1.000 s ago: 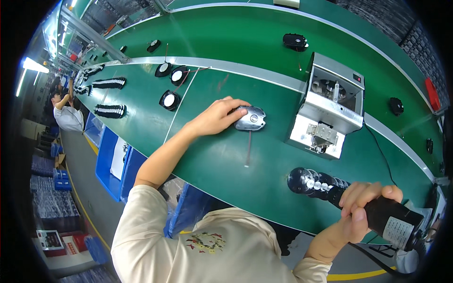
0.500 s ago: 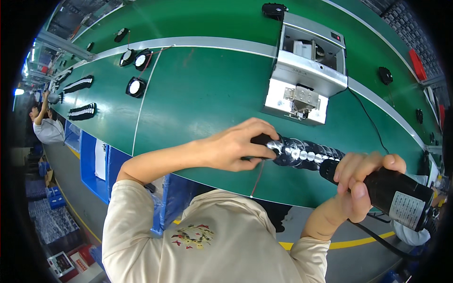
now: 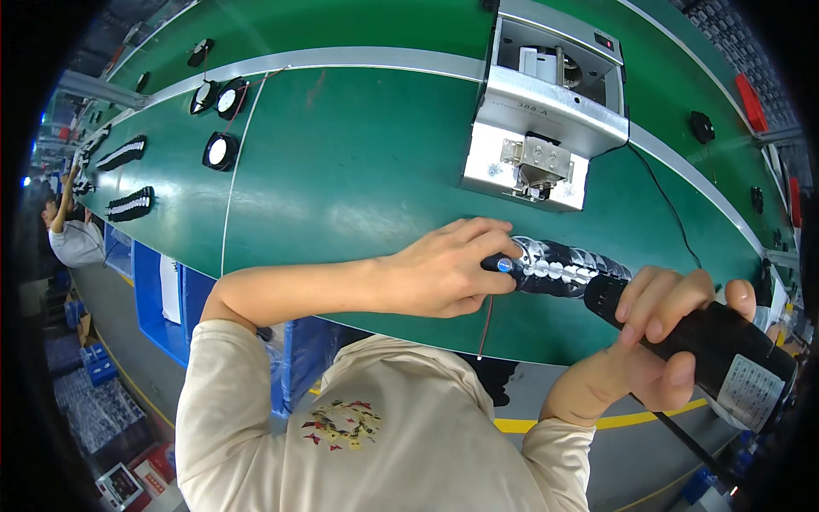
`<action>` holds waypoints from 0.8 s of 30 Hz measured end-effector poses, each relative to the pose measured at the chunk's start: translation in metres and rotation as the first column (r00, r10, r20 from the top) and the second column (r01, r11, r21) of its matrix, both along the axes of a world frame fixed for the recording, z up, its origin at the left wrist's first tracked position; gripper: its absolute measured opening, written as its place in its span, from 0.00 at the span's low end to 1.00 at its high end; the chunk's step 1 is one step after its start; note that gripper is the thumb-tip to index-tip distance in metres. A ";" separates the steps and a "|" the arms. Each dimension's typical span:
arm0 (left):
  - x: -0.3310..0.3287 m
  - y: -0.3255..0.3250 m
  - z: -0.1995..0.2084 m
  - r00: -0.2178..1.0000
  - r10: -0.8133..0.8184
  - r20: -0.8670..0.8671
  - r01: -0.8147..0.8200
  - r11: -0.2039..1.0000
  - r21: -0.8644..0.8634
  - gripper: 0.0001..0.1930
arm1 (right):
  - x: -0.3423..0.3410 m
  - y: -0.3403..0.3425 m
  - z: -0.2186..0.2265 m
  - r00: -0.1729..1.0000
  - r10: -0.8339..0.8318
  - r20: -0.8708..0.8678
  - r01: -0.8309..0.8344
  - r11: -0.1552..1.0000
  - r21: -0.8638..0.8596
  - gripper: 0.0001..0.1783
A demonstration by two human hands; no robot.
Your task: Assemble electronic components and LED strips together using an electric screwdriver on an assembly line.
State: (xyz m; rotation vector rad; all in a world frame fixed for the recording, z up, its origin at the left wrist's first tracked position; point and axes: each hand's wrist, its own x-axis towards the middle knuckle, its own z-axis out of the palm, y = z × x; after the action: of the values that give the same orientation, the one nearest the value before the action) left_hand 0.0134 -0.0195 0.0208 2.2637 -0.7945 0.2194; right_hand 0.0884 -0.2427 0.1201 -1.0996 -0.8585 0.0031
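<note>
My left hand (image 3: pixel 456 269) is closed on a small black part (image 3: pixel 497 264) with a blue spot, at the left end of a row of black parts with round silvery faces (image 3: pixel 559 271). That row lies on the green bench in front of me. My right hand (image 3: pixel 665 328) is wrapped round a thick black corded power tool (image 3: pixel 740 363) with a white label on its body. The tool's ridged front end (image 3: pixel 604 295) points left, at the right end of the row, and partly overlaps it in view. A thin red wire (image 3: pixel 485 328) hangs down beside my left hand.
A metal machine (image 3: pixel 546 111) stands beyond the row. Black parts with white discs (image 3: pixel 220 151) and two stacked rows (image 3: pixel 130 205) lie at the left. Blue bins (image 3: pixel 162 294) stand below the bench edge. A co-worker (image 3: pixel 75 239) is at the far left.
The view has shifted, so the bench and machine appear further left. My left fingers have shifted on the end part, and its blue spot now shows. The tool has moved slightly right.
</note>
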 end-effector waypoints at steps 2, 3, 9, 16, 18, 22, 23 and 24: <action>0.000 -0.005 -0.011 0.999 0.030 0.037 -0.029 0.999 -0.039 0.13 | 0.001 0.004 0.004 1.000 -0.013 -0.014 0.013 1.000 0.021 0.43; 0.002 -0.007 -0.015 0.997 0.039 0.061 -0.035 0.998 -0.061 0.13 | 0.005 0.008 0.006 1.000 0.004 0.000 -0.004 0.999 0.047 0.39; 0.003 0.011 -0.018 1.000 -0.011 -0.003 0.011 0.997 -0.070 0.15 | 0.040 0.062 0.010 0.997 0.015 0.072 -0.021 0.996 0.092 0.27; 0.002 0.022 -0.019 0.997 -0.004 0.077 0.014 0.993 -0.119 0.09 | 0.052 0.093 0.004 0.976 -0.185 0.113 0.192 0.980 -0.051 0.26; 0.001 0.022 -0.019 0.997 -0.005 0.077 0.015 0.991 -0.132 0.08 | 0.055 0.096 0.003 0.975 -0.184 0.126 0.196 0.977 -0.087 0.25; -0.001 0.020 -0.031 0.995 0.020 0.100 -0.003 0.986 -0.169 0.11 | 0.053 0.095 0.004 0.996 -0.020 0.083 0.028 0.995 -0.097 0.25; -0.001 0.020 -0.030 0.994 0.023 0.108 -0.005 0.985 -0.172 0.11 | 0.050 0.090 0.004 0.996 0.031 0.082 -0.023 0.995 -0.096 0.25; -0.002 0.020 -0.029 0.993 0.032 0.114 -0.011 0.985 -0.175 0.10 | 0.040 0.086 0.003 0.997 0.048 0.055 -0.043 0.996 -0.084 0.25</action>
State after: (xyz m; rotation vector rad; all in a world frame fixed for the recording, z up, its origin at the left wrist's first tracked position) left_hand 0.0116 0.0008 -0.0083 2.1105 -0.7794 0.4181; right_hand 0.1281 -0.1565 0.1230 -1.1622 -0.9410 0.0458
